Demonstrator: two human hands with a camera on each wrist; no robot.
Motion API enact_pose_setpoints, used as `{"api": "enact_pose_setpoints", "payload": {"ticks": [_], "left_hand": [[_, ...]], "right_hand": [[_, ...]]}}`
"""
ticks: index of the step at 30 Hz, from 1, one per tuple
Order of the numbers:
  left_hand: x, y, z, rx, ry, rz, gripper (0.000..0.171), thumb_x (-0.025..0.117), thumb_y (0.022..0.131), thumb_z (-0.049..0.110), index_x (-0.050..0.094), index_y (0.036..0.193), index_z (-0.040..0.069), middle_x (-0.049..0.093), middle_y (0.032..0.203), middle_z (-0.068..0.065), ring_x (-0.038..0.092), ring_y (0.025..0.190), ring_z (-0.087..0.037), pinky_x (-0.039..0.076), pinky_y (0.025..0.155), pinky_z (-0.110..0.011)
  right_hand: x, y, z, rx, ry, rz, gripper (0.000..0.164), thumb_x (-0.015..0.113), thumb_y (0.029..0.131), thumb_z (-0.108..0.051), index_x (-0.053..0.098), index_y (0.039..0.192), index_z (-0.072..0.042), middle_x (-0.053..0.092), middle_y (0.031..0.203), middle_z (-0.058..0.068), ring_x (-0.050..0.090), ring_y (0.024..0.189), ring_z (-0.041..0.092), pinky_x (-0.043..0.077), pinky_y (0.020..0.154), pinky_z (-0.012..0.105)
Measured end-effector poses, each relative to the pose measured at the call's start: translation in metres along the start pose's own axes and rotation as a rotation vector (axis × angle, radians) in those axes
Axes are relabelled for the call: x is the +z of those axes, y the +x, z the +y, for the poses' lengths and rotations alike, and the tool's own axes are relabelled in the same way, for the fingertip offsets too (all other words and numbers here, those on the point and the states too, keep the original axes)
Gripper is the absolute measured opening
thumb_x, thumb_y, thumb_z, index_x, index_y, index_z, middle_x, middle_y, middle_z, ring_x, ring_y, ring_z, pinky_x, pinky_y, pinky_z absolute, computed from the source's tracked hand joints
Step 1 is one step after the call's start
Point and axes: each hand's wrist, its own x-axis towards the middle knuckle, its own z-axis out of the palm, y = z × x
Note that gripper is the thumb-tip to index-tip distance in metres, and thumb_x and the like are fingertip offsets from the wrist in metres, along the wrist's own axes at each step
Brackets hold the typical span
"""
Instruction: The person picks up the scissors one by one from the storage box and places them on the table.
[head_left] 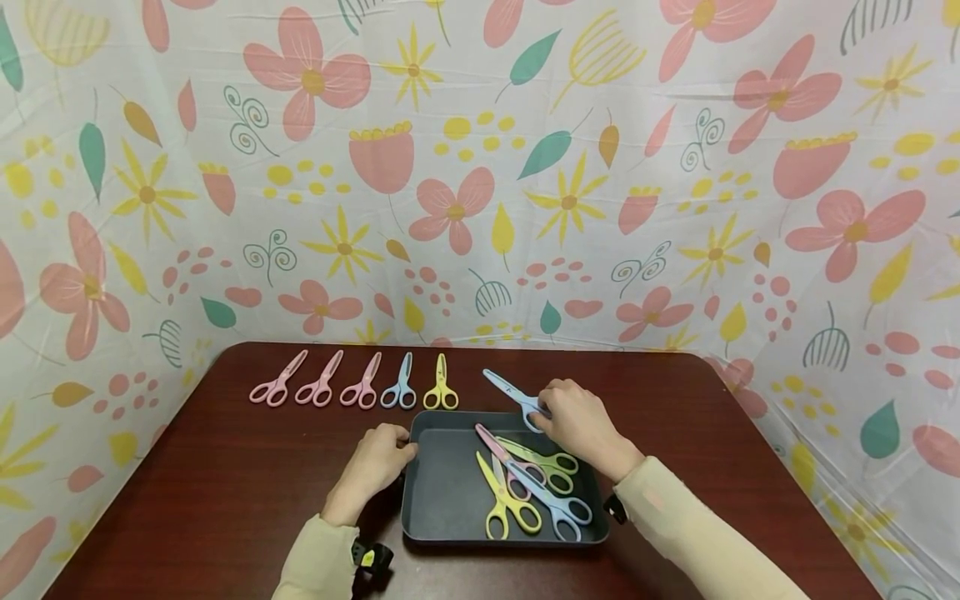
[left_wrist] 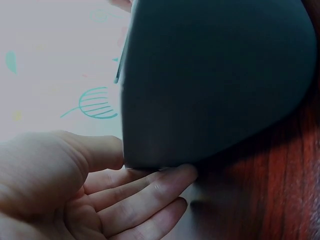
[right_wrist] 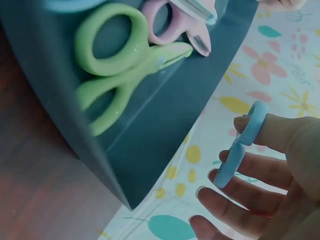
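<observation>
A dark grey tray (head_left: 442, 500) rests on the table, holding yellow scissors (head_left: 504, 500), pink scissors (head_left: 491, 440), blue scissors (head_left: 558, 504) and green scissors (head_left: 551, 460) that partly overlap. My left hand (head_left: 377, 460) grips the tray's left side near its far corner; in the left wrist view the thumb meets the edge and the fingers lie against the wall. Beyond the tray's far right rim, my right hand (head_left: 583, 423) pinches another pair of blue scissors (head_left: 510, 390) by the handle loops, blades pointing to the far left. The right wrist view shows its blue handle (right_wrist: 245, 142) between thumb and fingers.
Along the table's far side, a row holds three pink scissors (head_left: 317, 385), one blue pair (head_left: 400, 387) and one yellow pair (head_left: 441, 387), tips pointing away. The brown table (head_left: 225, 500) ends at a flower-patterned curtain (head_left: 480, 167) at the back and sides.
</observation>
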Motion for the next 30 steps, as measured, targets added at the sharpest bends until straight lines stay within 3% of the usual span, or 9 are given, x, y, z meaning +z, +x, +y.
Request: {"api": "enact_pose_setpoints", "payload": {"ticks": [18, 30], "left_hand": [[0.000, -0.002, 0.000, -0.001, 0.011, -0.003, 0.024, 0.066, 0.091, 0.010, 0.069, 0.108, -0.007, 0.070, 0.092, -0.012, 0.061, 0.067, -0.015, 0.050, 0.061, -0.036], [0.000, 0.000, 0.000, -0.004, 0.000, -0.005, 0.024, 0.065, 0.091, 0.010, 0.069, 0.109, -0.006, 0.070, 0.090, -0.010, 0.061, 0.065, -0.014, 0.049, 0.059, -0.034]], "right_hand": [[0.009, 0.038, -0.002, 0.068, 0.037, -0.031, 0.032, 0.072, 0.087, -0.027, 0.056, 0.062, -0.015, 0.046, 0.068, 0.001, 0.044, 0.058, 0.017, 0.036, 0.050, 0.032], [0.020, 0.064, -0.009, 0.096, 0.015, -0.075, 0.031, 0.072, 0.087, -0.027, 0.057, 0.062, -0.016, 0.048, 0.064, 0.001, 0.047, 0.055, 0.017, 0.037, 0.047, 0.032]]}}
